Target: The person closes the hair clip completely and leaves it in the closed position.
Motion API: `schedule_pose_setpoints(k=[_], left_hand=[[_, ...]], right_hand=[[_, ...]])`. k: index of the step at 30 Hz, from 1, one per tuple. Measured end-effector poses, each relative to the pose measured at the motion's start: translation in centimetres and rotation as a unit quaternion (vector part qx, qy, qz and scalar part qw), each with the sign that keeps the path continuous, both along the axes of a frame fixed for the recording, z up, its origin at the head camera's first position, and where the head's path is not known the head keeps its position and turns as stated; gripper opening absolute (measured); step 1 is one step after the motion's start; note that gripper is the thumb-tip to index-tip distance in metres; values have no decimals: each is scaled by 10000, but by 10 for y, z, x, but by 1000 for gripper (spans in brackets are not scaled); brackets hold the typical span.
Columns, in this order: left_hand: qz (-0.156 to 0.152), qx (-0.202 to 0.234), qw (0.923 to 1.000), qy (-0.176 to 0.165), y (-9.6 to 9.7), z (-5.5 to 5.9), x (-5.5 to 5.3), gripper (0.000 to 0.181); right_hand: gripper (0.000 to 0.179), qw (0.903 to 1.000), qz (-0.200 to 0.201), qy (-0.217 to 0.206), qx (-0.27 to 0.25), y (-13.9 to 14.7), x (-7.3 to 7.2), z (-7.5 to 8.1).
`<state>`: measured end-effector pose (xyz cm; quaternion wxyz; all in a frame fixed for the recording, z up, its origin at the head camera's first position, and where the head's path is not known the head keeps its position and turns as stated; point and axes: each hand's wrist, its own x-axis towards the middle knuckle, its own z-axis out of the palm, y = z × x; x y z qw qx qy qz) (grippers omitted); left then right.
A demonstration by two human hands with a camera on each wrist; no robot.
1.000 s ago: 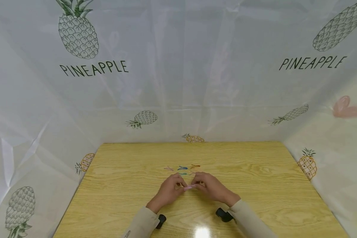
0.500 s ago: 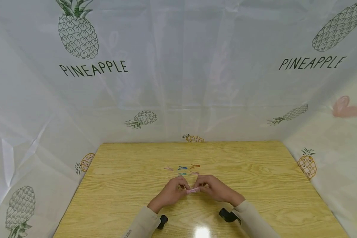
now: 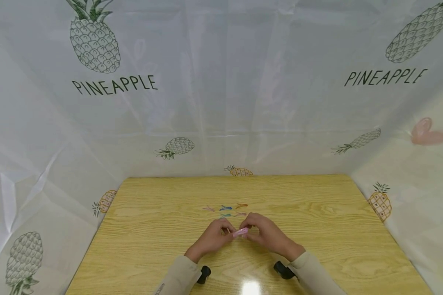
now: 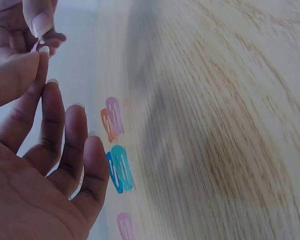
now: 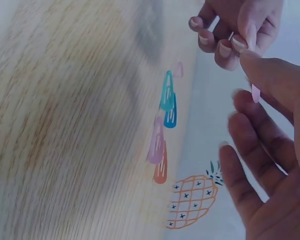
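Between both hands is a pink snap hair clip, held over the near middle of the table. My left hand pinches its left end between thumb and index finger, the other fingers spread loosely in the left wrist view. On the other end is the thumb of my right hand; the right wrist view shows the clip's pink tip sticking out below that thumb. Just beyond the hands lie more snap clips: a teal one, a blue one, an orange one, a mauve one and a pale pink one.
The wooden table carries the loose clips in two short rows. A white sheet printed with pineapples hangs behind and on both sides. Black wrist mounts stick out under the sleeves.
The pink clip has turned so that more of its face shows, its right end tilting up. The right hand has shifted slightly right. The loose clips lie as before.
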<state>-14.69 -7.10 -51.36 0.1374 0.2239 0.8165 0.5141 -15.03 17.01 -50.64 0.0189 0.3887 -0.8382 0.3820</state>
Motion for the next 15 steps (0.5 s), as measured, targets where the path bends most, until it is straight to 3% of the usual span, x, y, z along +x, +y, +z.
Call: schedule_pose_setpoints(k=[5,10,13,15], left_hand=[[24,108,9999,-128,4,1,0,14],[35,231,9994,-258,9,-2,1,13],[117,73,9999,-38,13,-4,2,11],[248,-268,9986,383,16,-5,3,8]], right_hand=[[28,9967,-267,765,110,1,0,-3],[29,9930,-484,1036,304,4,0,-4],[26,9909,-619,1102,459,6,1,-6],[25,9896,-724,1115,546,7,1,-8]])
